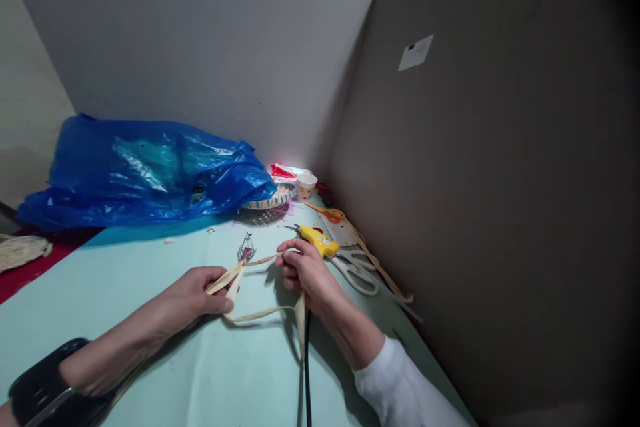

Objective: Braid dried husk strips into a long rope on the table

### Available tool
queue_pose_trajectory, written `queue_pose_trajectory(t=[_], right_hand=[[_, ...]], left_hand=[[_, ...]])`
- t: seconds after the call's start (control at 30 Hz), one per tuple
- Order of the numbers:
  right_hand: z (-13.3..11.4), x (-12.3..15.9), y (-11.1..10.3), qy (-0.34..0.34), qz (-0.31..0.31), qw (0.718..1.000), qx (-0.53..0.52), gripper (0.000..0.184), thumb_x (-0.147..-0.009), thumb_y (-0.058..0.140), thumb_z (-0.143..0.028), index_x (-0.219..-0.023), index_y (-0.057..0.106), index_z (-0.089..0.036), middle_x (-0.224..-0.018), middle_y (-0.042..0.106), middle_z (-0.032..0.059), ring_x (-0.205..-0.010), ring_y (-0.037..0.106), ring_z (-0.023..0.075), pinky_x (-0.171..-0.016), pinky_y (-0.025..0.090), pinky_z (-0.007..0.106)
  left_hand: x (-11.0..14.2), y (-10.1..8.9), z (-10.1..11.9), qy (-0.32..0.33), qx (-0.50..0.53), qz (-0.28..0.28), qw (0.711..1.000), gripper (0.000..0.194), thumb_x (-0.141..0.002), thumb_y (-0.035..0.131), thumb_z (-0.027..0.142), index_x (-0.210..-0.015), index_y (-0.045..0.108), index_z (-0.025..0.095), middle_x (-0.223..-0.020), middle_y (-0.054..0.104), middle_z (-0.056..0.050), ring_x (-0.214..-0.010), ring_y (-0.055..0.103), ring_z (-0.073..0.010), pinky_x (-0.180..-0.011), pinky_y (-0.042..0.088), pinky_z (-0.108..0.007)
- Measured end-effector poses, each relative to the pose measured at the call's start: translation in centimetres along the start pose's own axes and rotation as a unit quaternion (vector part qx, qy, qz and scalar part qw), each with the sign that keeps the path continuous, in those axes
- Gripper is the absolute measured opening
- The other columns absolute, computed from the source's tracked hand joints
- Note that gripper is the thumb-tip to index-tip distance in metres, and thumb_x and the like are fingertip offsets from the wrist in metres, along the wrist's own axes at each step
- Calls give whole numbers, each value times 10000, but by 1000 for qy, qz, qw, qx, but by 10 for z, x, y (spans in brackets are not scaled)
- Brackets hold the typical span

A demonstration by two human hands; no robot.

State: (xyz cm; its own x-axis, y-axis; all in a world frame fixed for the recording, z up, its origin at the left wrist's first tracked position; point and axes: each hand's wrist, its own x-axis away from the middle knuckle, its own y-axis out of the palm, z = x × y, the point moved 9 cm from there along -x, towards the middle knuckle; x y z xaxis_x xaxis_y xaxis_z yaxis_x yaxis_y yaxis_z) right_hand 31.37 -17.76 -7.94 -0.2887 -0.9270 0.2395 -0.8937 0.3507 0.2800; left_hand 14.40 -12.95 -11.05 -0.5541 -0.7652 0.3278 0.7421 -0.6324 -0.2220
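Pale, flat straw-like strips (260,315) run between my two hands. My left hand (203,293) is closed on folded strips, with the thumb on top. My right hand (303,270) pinches a thin twisted strand between thumb and fingers, and another strip hangs below it. Just beyond the strips stands a small metal clip or stand (247,248), touching or close to where they meet; I cannot tell which. A yellow glue gun (319,240) lies right behind my right hand. Scissors with pale handles (357,273) lie beside it.
A big blue plastic bag (150,173) fills the back left. Near the corner are a woven basket (273,199), a paper cup (307,187) and a red-and-white packet (285,171). More strips (380,267) lie along the right wall. A black cord (307,373) runs toward me.
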Motion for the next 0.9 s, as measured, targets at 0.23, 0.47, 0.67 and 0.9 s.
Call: queue_pose_trajectory(t=[0.23, 0.47, 0.67, 0.9], right_hand=[[-30, -2, -4, -156, 25, 957, 244, 170, -882, 458, -81, -865, 606, -163, -718, 687, 15, -547, 500, 102, -546, 366, 221], [-67, 17, 8, -220, 65, 692, 685, 200, -972, 525, -175, -917, 717, -168, -981, 720, 130, -833, 643, 220, -660, 341, 303], [-95, 28, 3, -210, 109, 578, 781, 223, -999, 531, -243, -937, 736, -182, -963, 703, 136, -804, 640, 234, -583, 251, 328], [-100, 48, 0, -182, 12, 625, 759, 244, -953, 645, -363, -820, 777, -206, -836, 732, 105, -790, 649, 240, -617, 290, 316]], left_hand=[[-7, -2, 1, 33, -74, -23, 996, 300, -559, 702, 380, -658, 473, 214, -627, 392, 78, -613, 334, -126, -580, 229, -255], [-8, -2, 5, 38, -96, -42, 994, 279, -543, 683, 353, -635, 458, 217, -616, 380, 81, -614, 315, -122, -578, 219, -254], [-10, -7, 2, 46, -84, -43, 994, 242, -561, 677, 344, -658, 509, 199, -631, 431, 72, -631, 356, -130, -597, 236, -256], [-11, -6, -1, 41, -50, -42, 997, 260, -545, 702, 346, -649, 512, 203, -610, 434, 76, -610, 355, -125, -591, 218, -255]])
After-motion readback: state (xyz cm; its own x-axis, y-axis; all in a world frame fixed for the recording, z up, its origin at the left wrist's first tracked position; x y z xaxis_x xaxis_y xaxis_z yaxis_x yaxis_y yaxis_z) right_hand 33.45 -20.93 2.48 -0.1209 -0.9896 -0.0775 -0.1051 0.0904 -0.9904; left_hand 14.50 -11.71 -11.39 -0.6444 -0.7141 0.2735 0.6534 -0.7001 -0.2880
